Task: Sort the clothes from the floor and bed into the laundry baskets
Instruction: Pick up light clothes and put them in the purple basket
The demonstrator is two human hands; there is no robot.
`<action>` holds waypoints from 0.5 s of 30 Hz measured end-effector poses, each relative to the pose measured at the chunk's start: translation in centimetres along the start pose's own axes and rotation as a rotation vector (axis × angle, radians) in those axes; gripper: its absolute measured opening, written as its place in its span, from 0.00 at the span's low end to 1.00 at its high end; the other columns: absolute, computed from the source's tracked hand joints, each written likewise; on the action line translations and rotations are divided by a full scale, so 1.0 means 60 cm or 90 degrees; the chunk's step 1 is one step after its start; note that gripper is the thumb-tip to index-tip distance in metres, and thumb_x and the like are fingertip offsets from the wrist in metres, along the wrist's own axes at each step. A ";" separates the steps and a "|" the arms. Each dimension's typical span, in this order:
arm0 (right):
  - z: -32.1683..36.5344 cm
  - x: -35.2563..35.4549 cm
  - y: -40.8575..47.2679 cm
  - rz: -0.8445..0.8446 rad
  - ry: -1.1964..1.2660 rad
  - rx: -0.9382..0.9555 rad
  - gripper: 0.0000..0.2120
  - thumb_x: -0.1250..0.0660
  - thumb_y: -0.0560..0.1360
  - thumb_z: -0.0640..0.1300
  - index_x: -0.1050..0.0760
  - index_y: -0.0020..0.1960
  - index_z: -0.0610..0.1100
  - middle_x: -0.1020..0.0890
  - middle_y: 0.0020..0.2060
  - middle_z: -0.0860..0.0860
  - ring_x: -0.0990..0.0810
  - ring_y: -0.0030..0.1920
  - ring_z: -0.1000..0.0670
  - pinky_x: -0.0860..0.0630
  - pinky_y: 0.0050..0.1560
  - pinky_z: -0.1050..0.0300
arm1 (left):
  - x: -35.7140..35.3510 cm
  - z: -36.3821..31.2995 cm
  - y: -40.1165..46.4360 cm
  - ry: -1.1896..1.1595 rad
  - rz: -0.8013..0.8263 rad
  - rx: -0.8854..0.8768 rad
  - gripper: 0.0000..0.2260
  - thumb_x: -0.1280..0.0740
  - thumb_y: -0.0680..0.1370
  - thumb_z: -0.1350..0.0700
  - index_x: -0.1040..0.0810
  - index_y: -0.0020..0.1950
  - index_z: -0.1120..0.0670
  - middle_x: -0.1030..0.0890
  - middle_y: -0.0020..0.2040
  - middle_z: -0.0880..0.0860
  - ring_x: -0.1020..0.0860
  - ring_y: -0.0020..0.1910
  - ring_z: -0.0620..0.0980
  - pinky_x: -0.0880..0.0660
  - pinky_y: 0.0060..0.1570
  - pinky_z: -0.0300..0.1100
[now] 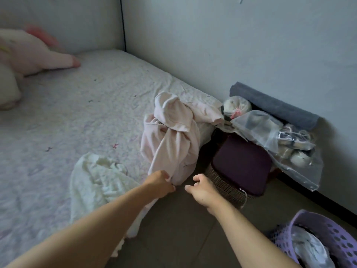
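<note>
Bedroom corner, pale grey wall (231, 45) behind, bed (67, 122) with a light quilted cover filling the left half, brown tiled floor (183, 229) near right. Pink garment (173, 136) bunched in a heap at the bed's right edge, its lower end hanging off toward the floor. Left hand (161, 182) pinches that lower end, fingers curled into the fabric. Right hand (201, 190) just beside it, apart from the cloth, fingers loosely curled, thumb out, holding nothing. White garment (96, 176) crumpled on the bed left of the pink one, partly under the left forearm, its edge trailing over the bed side. Dark woven basket (224, 182) on the floor right of the pink heap, with a dark purple folded item (243, 163) in it. Clear plastic bags (280, 140) lie over the basket's far side, contents hard to make out. Grey rolled mat (274, 105) against the wall behind them. Purple perforated basket (332, 240) at near right corner, pale cloth (309, 250) inside. Pink plush toy (32, 53) and a cream pillow (7, 88) at far left of the bed, blurred
</note>
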State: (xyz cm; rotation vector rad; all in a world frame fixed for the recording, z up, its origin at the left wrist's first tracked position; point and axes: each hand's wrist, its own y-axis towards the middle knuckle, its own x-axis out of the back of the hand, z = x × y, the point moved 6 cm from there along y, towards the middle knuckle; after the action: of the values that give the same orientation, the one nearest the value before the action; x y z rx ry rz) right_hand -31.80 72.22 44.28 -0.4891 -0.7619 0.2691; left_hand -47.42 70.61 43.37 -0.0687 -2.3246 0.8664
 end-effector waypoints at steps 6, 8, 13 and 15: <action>0.073 -0.067 0.049 0.059 -0.049 0.041 0.26 0.35 0.76 0.47 0.37 0.71 0.44 0.29 0.66 0.47 0.28 0.65 0.47 0.30 0.62 0.55 | 0.061 0.079 0.031 -0.067 -0.026 0.063 0.22 0.30 0.75 0.55 0.29 0.68 0.54 0.27 0.62 0.55 0.24 0.54 0.52 0.27 0.52 0.41; 0.091 -0.092 0.070 0.089 -0.062 0.046 0.27 0.35 0.76 0.47 0.38 0.72 0.44 0.29 0.66 0.47 0.28 0.64 0.47 0.29 0.62 0.55 | 0.075 0.102 0.046 -0.096 -0.037 0.093 0.22 0.31 0.75 0.56 0.30 0.68 0.53 0.27 0.57 0.53 0.25 0.52 0.50 0.26 0.52 0.41; 0.137 -0.159 0.131 0.190 -0.100 0.067 0.25 0.37 0.78 0.46 0.40 0.72 0.45 0.31 0.67 0.46 0.29 0.65 0.47 0.29 0.56 0.57 | 0.108 0.148 0.086 -0.175 -0.073 0.163 0.21 0.31 0.76 0.57 0.30 0.67 0.53 0.26 0.60 0.53 0.26 0.53 0.48 0.26 0.51 0.39; 0.148 -0.181 0.150 0.214 -0.114 0.072 0.26 0.37 0.77 0.46 0.41 0.72 0.45 0.32 0.68 0.46 0.30 0.66 0.46 0.28 0.62 0.53 | 0.117 0.162 0.094 -0.194 -0.092 0.181 0.21 0.31 0.76 0.57 0.30 0.67 0.53 0.25 0.61 0.54 0.24 0.55 0.49 0.26 0.50 0.38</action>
State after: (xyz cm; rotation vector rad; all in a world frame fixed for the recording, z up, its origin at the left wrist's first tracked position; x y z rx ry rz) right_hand -46.25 78.44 38.72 -0.4886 -0.8321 0.6723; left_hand -59.68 71.32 38.29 0.3707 -2.4157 1.1912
